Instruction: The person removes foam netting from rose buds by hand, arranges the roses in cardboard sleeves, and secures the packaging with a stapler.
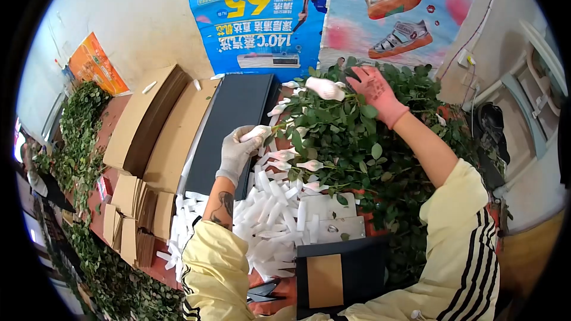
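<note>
My left hand (238, 151), in a whitish glove, is closed round a pale rosebud (257, 134) wrapped in a white sleeve, above the edge of a dark board (229, 125). In a pink glove, my right hand (376, 92) is over the leafy rose stems (357, 137), its fingers spread beside another white-wrapped bud (325, 88). Whether its fingers touch a stem is hard to see. More pale buds (284, 154) lie between my hands at the left edge of the leaves. White foam sleeves (267, 214) are heaped below them.
Cardboard sheets (143, 119) and smaller cardboard pieces (128, 214) stand at the left. A black box (369, 261) and scissors (264, 291) are near the front edge. More foliage (89, 119) lies far left. A chair (529, 95) is at the right, posters (256, 18) behind.
</note>
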A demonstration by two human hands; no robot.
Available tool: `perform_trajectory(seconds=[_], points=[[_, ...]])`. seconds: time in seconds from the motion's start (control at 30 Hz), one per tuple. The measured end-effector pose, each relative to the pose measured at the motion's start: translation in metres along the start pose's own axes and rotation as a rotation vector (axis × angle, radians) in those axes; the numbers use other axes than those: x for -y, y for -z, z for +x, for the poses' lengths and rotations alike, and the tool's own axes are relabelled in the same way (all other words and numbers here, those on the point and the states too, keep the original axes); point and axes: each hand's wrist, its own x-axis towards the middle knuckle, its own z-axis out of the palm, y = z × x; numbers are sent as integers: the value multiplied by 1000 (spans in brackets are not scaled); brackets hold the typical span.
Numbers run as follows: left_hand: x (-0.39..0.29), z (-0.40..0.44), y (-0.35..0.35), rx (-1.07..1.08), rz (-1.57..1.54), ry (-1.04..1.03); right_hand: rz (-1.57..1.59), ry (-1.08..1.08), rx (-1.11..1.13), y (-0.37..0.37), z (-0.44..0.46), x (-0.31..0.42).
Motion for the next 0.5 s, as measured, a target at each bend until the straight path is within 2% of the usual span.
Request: perform_trajectory(seconds=[0.07,0.13,0.17,0.2,0.3,0.33,0.37,0.4,0.43,0.47,0.5], points=[[-4,-4,-5,-16,-69,-10,308,44,261,66,25,11],[-9,-7,-16,-38,-173,-61,354,163,125,63,23,49],[-14,-8,-22,37,-254,-146,423,152,66,65,23,61],[-32,-14,-32,30,-233,-161,330,175,-4,35,29,72],[-44,-3,-41,91,-344,-179,401,148,150,42,37,58],[-55,-4,-48,99,-380,-182,398,157,172,44,38,47],[-68,-7,-53,133,-425,-173,262,165,115,45,41,28],[-65,3,-52,132,-432,-172,326,82,-152,47,36,-2],[-54,16,-50,71,-300,-149,207,-150,99,53,37,-35],[-40,30,-49,17,-167,-122,235,-219,-124,52,25,-86],[-22,45,-48,50,133,-108,272,-277,-366,50,14,-136]])
